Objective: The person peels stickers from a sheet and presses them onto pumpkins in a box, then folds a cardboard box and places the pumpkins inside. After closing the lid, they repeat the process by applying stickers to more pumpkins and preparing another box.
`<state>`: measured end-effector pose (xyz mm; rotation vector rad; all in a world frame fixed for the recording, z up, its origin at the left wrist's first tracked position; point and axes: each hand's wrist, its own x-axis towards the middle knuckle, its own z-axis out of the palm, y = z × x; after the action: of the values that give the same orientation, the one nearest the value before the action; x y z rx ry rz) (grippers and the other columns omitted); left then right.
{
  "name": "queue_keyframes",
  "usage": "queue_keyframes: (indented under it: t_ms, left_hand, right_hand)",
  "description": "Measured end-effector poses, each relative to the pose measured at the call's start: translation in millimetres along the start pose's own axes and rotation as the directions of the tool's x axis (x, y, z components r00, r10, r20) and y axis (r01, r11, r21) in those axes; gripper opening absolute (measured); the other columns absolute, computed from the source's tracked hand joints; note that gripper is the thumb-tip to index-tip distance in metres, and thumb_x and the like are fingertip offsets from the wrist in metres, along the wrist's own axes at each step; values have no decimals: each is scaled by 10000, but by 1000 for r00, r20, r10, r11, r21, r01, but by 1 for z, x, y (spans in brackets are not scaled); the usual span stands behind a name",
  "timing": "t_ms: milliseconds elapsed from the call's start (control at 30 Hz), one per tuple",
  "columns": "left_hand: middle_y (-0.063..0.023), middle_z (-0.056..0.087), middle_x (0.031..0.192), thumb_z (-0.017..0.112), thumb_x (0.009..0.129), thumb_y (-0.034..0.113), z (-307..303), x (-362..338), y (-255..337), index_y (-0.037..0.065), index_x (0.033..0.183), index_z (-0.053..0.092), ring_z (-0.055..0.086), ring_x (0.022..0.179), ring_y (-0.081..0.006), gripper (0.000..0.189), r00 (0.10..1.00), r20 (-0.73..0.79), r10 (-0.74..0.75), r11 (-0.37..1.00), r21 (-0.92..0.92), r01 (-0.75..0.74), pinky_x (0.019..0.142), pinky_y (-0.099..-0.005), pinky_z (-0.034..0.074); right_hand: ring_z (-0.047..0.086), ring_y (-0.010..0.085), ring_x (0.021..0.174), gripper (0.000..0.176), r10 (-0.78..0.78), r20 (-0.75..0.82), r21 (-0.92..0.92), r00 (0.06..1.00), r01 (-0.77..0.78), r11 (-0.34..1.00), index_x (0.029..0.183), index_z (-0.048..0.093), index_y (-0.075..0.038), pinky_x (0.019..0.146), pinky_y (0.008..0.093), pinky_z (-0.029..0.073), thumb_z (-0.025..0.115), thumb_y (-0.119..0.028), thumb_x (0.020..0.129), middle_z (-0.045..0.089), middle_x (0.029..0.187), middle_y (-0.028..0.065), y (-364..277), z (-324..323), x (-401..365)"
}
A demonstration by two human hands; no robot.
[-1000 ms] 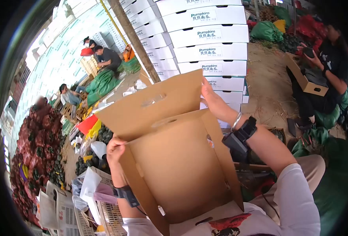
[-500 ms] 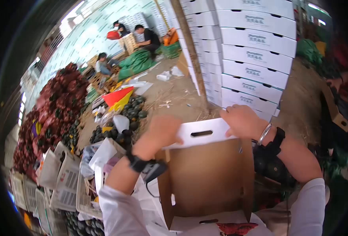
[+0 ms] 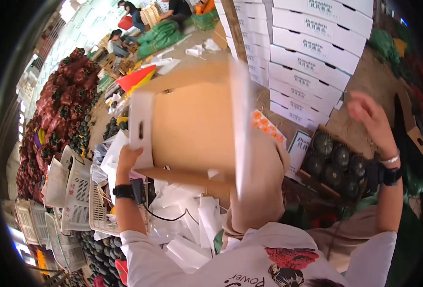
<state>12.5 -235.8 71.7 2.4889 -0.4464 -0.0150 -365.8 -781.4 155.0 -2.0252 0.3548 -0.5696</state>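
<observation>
An open cardboard box (image 3: 194,129), brown inside and white outside, is raised in front of me and blurred along its right side. My left hand (image 3: 129,158) is closed on its left end wall, just below the handle slot. My right hand (image 3: 367,112) is off the box, in the air at the right, fingers stretched out with nothing in them. Below that hand stands another box with dark green pumpkins (image 3: 333,167) in it. Strips of white paper (image 3: 187,229) lie under the raised box.
Stacked white pumpkin boxes (image 3: 307,67) rise ahead beside a wooden pole (image 3: 234,28). At left are white plastic crates (image 3: 77,196), a heap of red net sacks (image 3: 60,105) and loose pumpkins (image 3: 101,253). Several people are at work in the back, near green sacking (image 3: 158,38).
My right hand has let go of the box and moved right. My left hand has shifted left with the box, which has turned and risen. The pumpkin-filled box now shows more fully.
</observation>
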Motion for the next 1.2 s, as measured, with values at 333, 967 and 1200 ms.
queue_keyframes:
  t_ms: [333,967,1200]
  left_hand:
    - [-119,502,584,416,769,89,218,-40,-125,8,734,503,526,525,-239,124,818,246,-520,347,-814,465,578,-443,531]
    - [-149,589,928,642,710,210,459,41,46,-18,1038,517,566,828,-285,419,842,513,-166,985,131,114,755,-385,444]
    - [-128,594,840,641,720,208,542,17,81,-20,948,538,571,762,-251,338,865,464,-190,960,271,66,707,-366,449]
  right_hand:
    - [557,116,702,307,412,171,-276,895,-358,892,1063,539,4,642,246,457,618,-70,776,595,796,61,79,-12,-101]
    - [582,318,840,407,524,-41,-439,850,-487,755,1103,529,-16,732,376,460,615,-226,765,598,964,183,137,-8,-159]
    - [605,295,838,410,675,35,-470,737,-584,662,1107,529,-13,733,352,476,629,-198,756,620,918,168,162,2,-152]
